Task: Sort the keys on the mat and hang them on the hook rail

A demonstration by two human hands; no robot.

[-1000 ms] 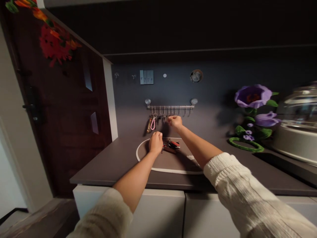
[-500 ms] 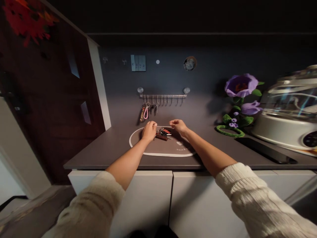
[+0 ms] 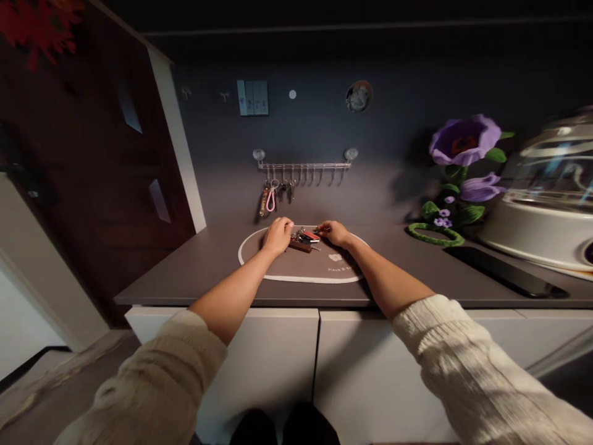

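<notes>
A small pile of keys (image 3: 303, 237) with a red piece and a brown fob lies on the oval brown mat (image 3: 296, 269) with a white rim. My left hand (image 3: 278, 236) rests at the pile's left side, its fingers curled in; whatever they hold is hidden. On the other side, my right hand (image 3: 335, 233) is low over the mat, thumb and fingers pinched together at the pile's right edge. Something small and dark shows at those fingertips, too small to name. Behind the hands, a clear hook rail (image 3: 306, 165) carries several keys and a pink strap (image 3: 271, 199) at its left end.
To the right stand a purple flower ornament (image 3: 464, 145) with a green ring base and a white appliance (image 3: 532, 225) with a clear top. A black phone-like slab (image 3: 504, 272) lies before them. White cabinet doors (image 3: 259, 364) are below the counter.
My right hand has come down to the right edge of the key pile, where its fingertips now meet. The left hand stays beside the pile. The view has shifted slightly.
</notes>
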